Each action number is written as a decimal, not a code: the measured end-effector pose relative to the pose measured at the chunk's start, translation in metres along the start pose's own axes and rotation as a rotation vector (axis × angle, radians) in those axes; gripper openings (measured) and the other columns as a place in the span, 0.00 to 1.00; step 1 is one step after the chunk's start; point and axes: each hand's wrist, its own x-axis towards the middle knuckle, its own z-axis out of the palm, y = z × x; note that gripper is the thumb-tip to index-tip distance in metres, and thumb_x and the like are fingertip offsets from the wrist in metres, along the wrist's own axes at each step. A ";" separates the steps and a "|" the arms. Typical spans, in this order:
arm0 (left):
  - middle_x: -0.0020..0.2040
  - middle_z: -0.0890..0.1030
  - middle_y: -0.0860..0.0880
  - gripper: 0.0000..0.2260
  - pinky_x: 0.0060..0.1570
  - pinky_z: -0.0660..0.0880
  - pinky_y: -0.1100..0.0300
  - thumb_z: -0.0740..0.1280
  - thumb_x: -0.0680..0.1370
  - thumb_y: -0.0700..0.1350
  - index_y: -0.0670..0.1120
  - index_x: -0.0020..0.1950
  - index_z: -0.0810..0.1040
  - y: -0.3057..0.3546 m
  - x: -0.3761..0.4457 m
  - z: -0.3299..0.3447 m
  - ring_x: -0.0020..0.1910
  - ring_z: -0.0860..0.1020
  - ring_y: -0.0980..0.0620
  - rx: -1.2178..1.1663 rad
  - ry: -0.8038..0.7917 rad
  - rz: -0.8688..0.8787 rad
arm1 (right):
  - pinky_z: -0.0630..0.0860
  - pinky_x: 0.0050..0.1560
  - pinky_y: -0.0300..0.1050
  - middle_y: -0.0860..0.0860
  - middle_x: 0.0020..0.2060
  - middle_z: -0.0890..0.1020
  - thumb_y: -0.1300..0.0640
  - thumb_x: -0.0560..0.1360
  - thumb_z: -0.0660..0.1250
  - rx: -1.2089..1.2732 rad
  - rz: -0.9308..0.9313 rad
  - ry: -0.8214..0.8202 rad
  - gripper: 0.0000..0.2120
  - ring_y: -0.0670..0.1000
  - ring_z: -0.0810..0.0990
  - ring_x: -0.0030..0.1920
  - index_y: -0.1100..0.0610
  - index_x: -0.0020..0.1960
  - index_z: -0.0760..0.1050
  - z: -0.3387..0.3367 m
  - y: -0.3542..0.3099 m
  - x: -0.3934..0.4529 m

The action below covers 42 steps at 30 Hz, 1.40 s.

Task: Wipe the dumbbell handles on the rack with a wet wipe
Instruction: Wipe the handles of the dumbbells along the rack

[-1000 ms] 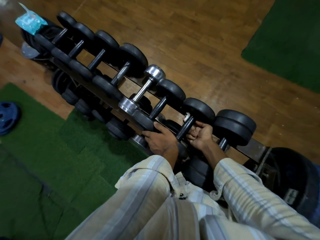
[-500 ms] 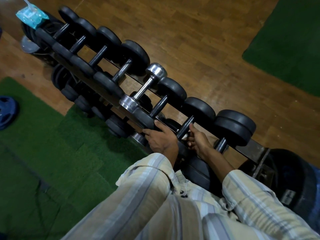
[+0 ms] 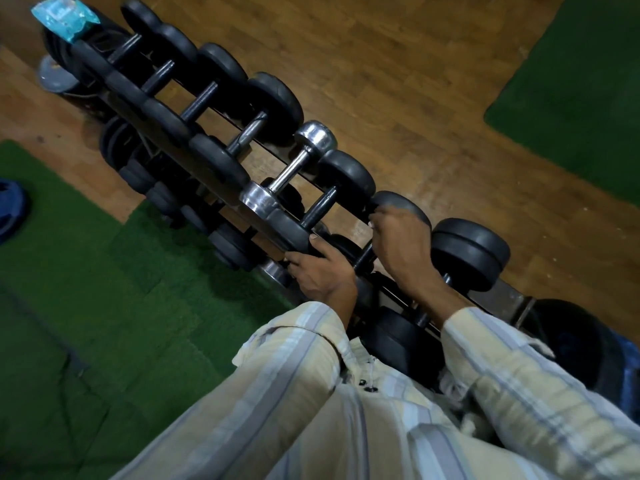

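1. Dumbbells are lying in a row on the rack [image 3: 498, 299], running away from both hands toward the far left.
2. Right hand [image 3: 401, 244] is curling closed around a black dumbbell handle [image 3: 363, 259], up against its far head; whether a wipe is inside the grip cannot be told.
3. Left hand [image 3: 318, 271] is resting just beside it, fingers bent over the near head of the neighbouring dumbbell [image 3: 294, 233].
4. A chrome dumbbell [image 3: 287, 171] is sitting just beyond the left hand.
5. A teal wet wipe packet [image 3: 65, 15] is lying at the rack's far end, well apart from both hands.
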 end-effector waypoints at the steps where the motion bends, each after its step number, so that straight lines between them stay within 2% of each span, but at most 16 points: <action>1: 0.74 0.69 0.33 0.35 0.66 0.69 0.44 0.53 0.84 0.62 0.37 0.80 0.57 -0.001 0.001 0.001 0.69 0.71 0.34 -0.004 0.002 0.001 | 0.66 0.25 0.42 0.53 0.36 0.82 0.65 0.69 0.72 -0.132 -0.048 -0.056 0.05 0.58 0.81 0.36 0.57 0.36 0.80 0.004 -0.003 0.001; 3: 0.72 0.70 0.34 0.35 0.65 0.71 0.44 0.53 0.83 0.62 0.37 0.80 0.59 -0.002 0.002 0.003 0.68 0.73 0.34 -0.019 0.015 0.002 | 0.56 0.26 0.39 0.54 0.29 0.79 0.65 0.65 0.74 -0.273 -0.053 -0.151 0.10 0.58 0.79 0.32 0.57 0.30 0.75 0.010 -0.009 -0.001; 5: 0.72 0.72 0.34 0.35 0.64 0.72 0.43 0.53 0.82 0.63 0.38 0.79 0.59 -0.002 0.003 0.006 0.67 0.73 0.34 -0.027 0.028 0.002 | 0.54 0.28 0.40 0.55 0.32 0.80 0.62 0.70 0.70 -0.291 -0.025 -0.202 0.10 0.58 0.80 0.33 0.56 0.33 0.73 0.016 -0.011 -0.003; 7: 0.72 0.71 0.34 0.36 0.63 0.72 0.43 0.52 0.82 0.64 0.38 0.80 0.58 -0.002 0.003 0.008 0.67 0.73 0.33 -0.022 0.035 -0.001 | 0.57 0.29 0.43 0.55 0.39 0.82 0.60 0.75 0.65 -0.292 -0.023 -0.239 0.07 0.59 0.82 0.37 0.57 0.39 0.77 0.021 -0.011 -0.003; 9: 0.73 0.71 0.34 0.38 0.63 0.72 0.43 0.50 0.81 0.65 0.38 0.80 0.58 -0.004 0.004 0.008 0.68 0.73 0.33 -0.020 0.038 0.000 | 0.64 0.34 0.45 0.56 0.44 0.84 0.57 0.77 0.62 -0.252 -0.038 -0.285 0.08 0.61 0.84 0.43 0.57 0.46 0.80 0.028 -0.012 -0.001; 12: 0.72 0.71 0.34 0.38 0.61 0.72 0.42 0.50 0.81 0.66 0.39 0.80 0.57 -0.007 0.007 0.009 0.67 0.73 0.33 -0.025 0.048 0.013 | 0.73 0.40 0.48 0.57 0.48 0.85 0.52 0.76 0.60 -0.041 -0.062 -0.440 0.11 0.62 0.83 0.47 0.54 0.49 0.80 0.033 -0.010 0.001; 15: 0.72 0.71 0.34 0.39 0.62 0.74 0.41 0.48 0.79 0.67 0.39 0.80 0.57 -0.009 0.007 0.010 0.67 0.73 0.32 -0.034 0.062 0.021 | 0.81 0.48 0.51 0.47 0.51 0.87 0.51 0.75 0.62 0.289 -0.077 -0.509 0.13 0.52 0.84 0.50 0.47 0.55 0.82 0.031 -0.001 -0.014; 18: 0.72 0.71 0.34 0.40 0.62 0.74 0.40 0.48 0.79 0.68 0.39 0.80 0.56 -0.008 0.004 0.010 0.68 0.73 0.33 -0.034 0.057 0.019 | 0.82 0.52 0.48 0.39 0.53 0.86 0.54 0.76 0.70 0.508 -0.082 -0.372 0.12 0.40 0.84 0.52 0.44 0.57 0.83 0.028 0.015 -0.037; 20: 0.72 0.71 0.35 0.37 0.60 0.74 0.41 0.50 0.81 0.65 0.39 0.80 0.56 -0.005 0.004 0.008 0.67 0.73 0.33 -0.031 0.045 0.016 | 0.81 0.53 0.43 0.36 0.55 0.85 0.58 0.74 0.73 0.516 -0.073 -0.276 0.15 0.36 0.83 0.53 0.42 0.58 0.84 0.024 0.023 -0.047; 22: 0.71 0.71 0.35 0.37 0.59 0.74 0.41 0.51 0.81 0.65 0.38 0.79 0.57 -0.003 0.004 0.006 0.66 0.74 0.32 -0.005 0.030 0.012 | 0.81 0.51 0.39 0.35 0.57 0.84 0.59 0.73 0.75 0.457 -0.059 -0.188 0.19 0.34 0.82 0.53 0.40 0.58 0.84 0.021 0.027 -0.052; 25: 0.68 0.74 0.34 0.39 0.58 0.75 0.40 0.47 0.79 0.69 0.38 0.77 0.56 -0.003 0.002 0.003 0.64 0.75 0.33 0.061 -0.018 0.006 | 0.79 0.49 0.37 0.35 0.58 0.84 0.57 0.75 0.73 0.351 -0.015 0.021 0.16 0.40 0.83 0.56 0.40 0.58 0.83 0.017 0.033 -0.049; 28: 0.66 0.75 0.34 0.39 0.59 0.74 0.39 0.45 0.78 0.72 0.41 0.74 0.58 -0.004 0.006 0.001 0.64 0.75 0.33 0.106 -0.095 -0.029 | 0.81 0.44 0.42 0.37 0.59 0.84 0.54 0.78 0.70 0.288 0.067 0.196 0.12 0.45 0.85 0.54 0.43 0.59 0.83 0.021 0.038 -0.037; 30: 0.67 0.75 0.35 0.37 0.61 0.73 0.40 0.48 0.78 0.71 0.41 0.71 0.62 -0.008 0.011 -0.008 0.64 0.76 0.34 0.116 -0.158 -0.053 | 0.81 0.42 0.44 0.40 0.58 0.85 0.53 0.80 0.69 0.264 0.128 0.247 0.10 0.48 0.86 0.51 0.45 0.59 0.83 0.032 0.031 -0.043; 34: 0.68 0.75 0.37 0.33 0.58 0.71 0.49 0.56 0.81 0.67 0.41 0.72 0.65 -0.014 0.019 -0.022 0.65 0.76 0.36 0.090 -0.295 -0.066 | 0.82 0.45 0.46 0.47 0.45 0.88 0.44 0.78 0.69 0.534 0.540 0.262 0.11 0.50 0.86 0.45 0.48 0.55 0.84 0.039 0.020 -0.052; 38: 0.68 0.75 0.39 0.30 0.52 0.69 0.52 0.58 0.82 0.65 0.41 0.71 0.68 -0.018 0.009 -0.028 0.63 0.76 0.38 0.071 -0.361 -0.048 | 0.84 0.44 0.46 0.46 0.30 0.85 0.55 0.76 0.72 0.861 0.807 0.177 0.03 0.47 0.86 0.36 0.50 0.47 0.85 0.042 0.020 -0.038; 42: 0.68 0.75 0.39 0.30 0.56 0.71 0.50 0.58 0.81 0.65 0.41 0.70 0.69 -0.021 -0.009 -0.033 0.65 0.76 0.38 0.096 -0.412 -0.018 | 0.79 0.29 0.42 0.50 0.26 0.81 0.65 0.75 0.70 1.009 1.007 0.099 0.08 0.47 0.79 0.22 0.54 0.41 0.81 0.050 0.020 -0.035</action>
